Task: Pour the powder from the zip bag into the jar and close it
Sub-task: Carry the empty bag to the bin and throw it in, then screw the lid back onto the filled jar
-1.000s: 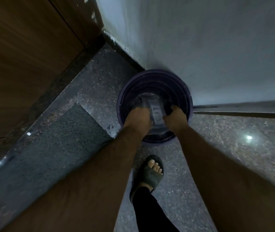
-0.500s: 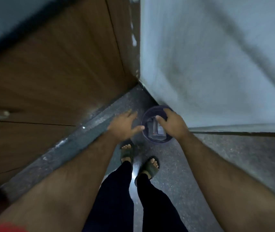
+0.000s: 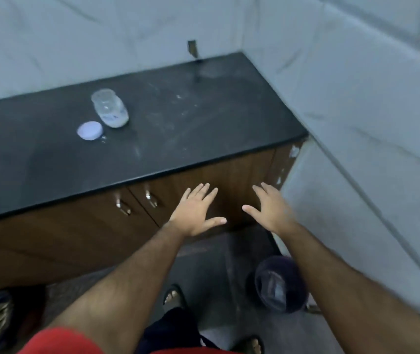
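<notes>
Two walls of pale tile meet behind a long black countertop (image 3: 178,129) over brown wooden cabinet doors (image 3: 76,226), with a dark bin (image 3: 278,284) on the floor by the right wall. Upright on the counter stands the clear jar (image 3: 109,108), mouth upward, white powder in its base, its white lid (image 3: 89,130) lying flat just beside it. Both the left hand (image 3: 195,212) and right hand (image 3: 270,208) hover empty with fingers spread, well apart from the jar, below the counter's edge.
</notes>
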Tool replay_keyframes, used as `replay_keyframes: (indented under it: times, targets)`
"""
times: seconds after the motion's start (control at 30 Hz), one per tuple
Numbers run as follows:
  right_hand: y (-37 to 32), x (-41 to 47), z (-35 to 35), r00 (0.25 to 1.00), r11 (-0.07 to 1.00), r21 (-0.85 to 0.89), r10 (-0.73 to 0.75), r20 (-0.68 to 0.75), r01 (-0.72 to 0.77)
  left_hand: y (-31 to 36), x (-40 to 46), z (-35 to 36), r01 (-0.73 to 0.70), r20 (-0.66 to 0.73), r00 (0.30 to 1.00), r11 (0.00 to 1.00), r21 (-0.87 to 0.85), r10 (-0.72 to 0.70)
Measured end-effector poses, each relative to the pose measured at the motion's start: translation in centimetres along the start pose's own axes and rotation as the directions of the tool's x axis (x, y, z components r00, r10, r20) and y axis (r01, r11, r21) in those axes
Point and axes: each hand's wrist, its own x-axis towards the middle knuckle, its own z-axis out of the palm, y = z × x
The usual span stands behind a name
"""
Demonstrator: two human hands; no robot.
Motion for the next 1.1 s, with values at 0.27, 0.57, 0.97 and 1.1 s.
replay_keyframes:
  times: [0.27, 0.57, 0.97, 1.1]
  targets:
    - [-14.0, 9.0, -2.6, 0.982, 0.986, -0.058, -0.161, -0.095, 0.156, -13.1, -0.7, -7.8, 0.104, -0.203, 0.973, 0.993, -0.050, -0.112]
    - [-27.1, 16.4, -1.9, 0.970, 0.971, 0.067, -0.221, -0.103, 0.229, -26.3, -1.0, -12.4, 0.232, -0.259, 0.930, 0.963, -0.140, -0.262]
    - [-33.4, 26.5, 1.0, 0.984, 0.905, 0.400, -0.174, 0.033, 0.146, -34.3, 2.3, -13.3, 0.463, -0.277, 0.787, 0.825, -0.325, -0.551]
    - [-34.3, 30.7, 1.4, 0.976, 0.878, 0.455, -0.204, 0.080, 0.147, -36.2, 4.2, -14.1, 0.539, -0.253, 0.723, 0.754, -0.375, -0.642]
